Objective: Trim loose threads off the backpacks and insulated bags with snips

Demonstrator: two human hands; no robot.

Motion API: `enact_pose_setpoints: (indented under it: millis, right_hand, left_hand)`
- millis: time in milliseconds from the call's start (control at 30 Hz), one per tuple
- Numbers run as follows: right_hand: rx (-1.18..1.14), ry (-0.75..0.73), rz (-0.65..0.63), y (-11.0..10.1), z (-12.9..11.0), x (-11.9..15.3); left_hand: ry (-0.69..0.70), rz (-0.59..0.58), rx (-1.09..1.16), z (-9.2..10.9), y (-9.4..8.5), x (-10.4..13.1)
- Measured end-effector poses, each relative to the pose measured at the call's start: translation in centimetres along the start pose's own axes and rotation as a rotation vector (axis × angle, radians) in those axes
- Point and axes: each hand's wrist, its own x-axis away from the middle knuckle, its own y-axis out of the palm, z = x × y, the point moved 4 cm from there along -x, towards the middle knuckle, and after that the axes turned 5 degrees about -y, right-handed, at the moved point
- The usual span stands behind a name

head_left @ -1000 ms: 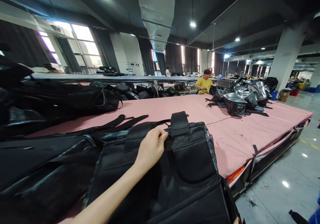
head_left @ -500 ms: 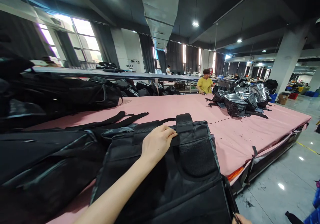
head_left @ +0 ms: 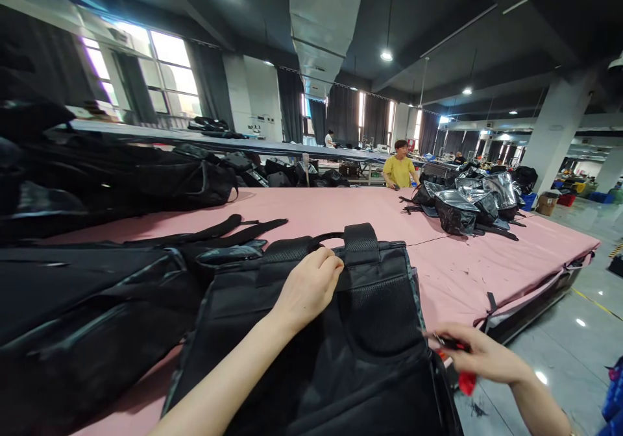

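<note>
On the left, a heap of black bags (head_left: 111,183) lies piled along the pink worktop (head_left: 341,212), with loose straps (head_left: 219,231) trailing toward the middle; these straps sit near the bag in hand and could snag it if it is dragged sideways. In the centre, the black backpack (head_left: 341,332) lies flat at the near edge of the worktop, its mesh back panel up. The left hand (head_left: 311,287) is closed on the top edge of the backpack, just beside the padded carry handle (head_left: 361,244), fingers curled over the seam. Much of the backpack seems to overhang the near edge, so a slack grip could let it slide to the floor. At lower right, the right hand (head_left: 481,356) is closed round a small red-handled tool (head_left: 460,361), probably thread snips, its dark tip close to the backpack's side. The tip could nick the fabric or the mesh, or catch the left forearm. Farther right, a person in yellow (head_left: 400,170) stands by foil-lined bags (head_left: 467,199), well apart.
</note>
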Motion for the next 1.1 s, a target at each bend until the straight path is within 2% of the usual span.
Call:
enact_pose_setpoints:
  millis: [33,133,333,433,600,900,1100]
  right_hand:
    - [0.001,-0.021,0.044,0.7,-0.9,-1.5]
    - [0.090,-0.129,0.290,2.7,-3.3,-5.4]
    - [0.283,-0.349,0.493,6.3,-5.8,-10.1]
    - [0.422,-0.402,0.507,7.1,-6.4,-11.3]
    - [0.549,-0.340,0.454,7.4,-6.7,-12.2]
    - [0.624,-0.299,0.410,7.2,-7.6,-12.5]
    - [0.536,-0.369,0.393,6.9,-6.9,-13.1]
  left_hand:
    - [0.006,0.007,0.005,0.1,0.0,0.1]
    - [0.030,0.058,-0.010,0.4,0.0,0.3]
    - [0.072,0.215,-0.114,1.6,-0.3,0.9]
    - [0.062,0.248,-0.133,1.8,-0.5,1.1]
    - [0.060,0.271,-0.155,2.1,-0.7,1.1]
    - [0.053,0.282,-0.194,2.6,-0.9,1.1]
    - [0.045,0.264,-0.236,2.5,-1.2,1.2]
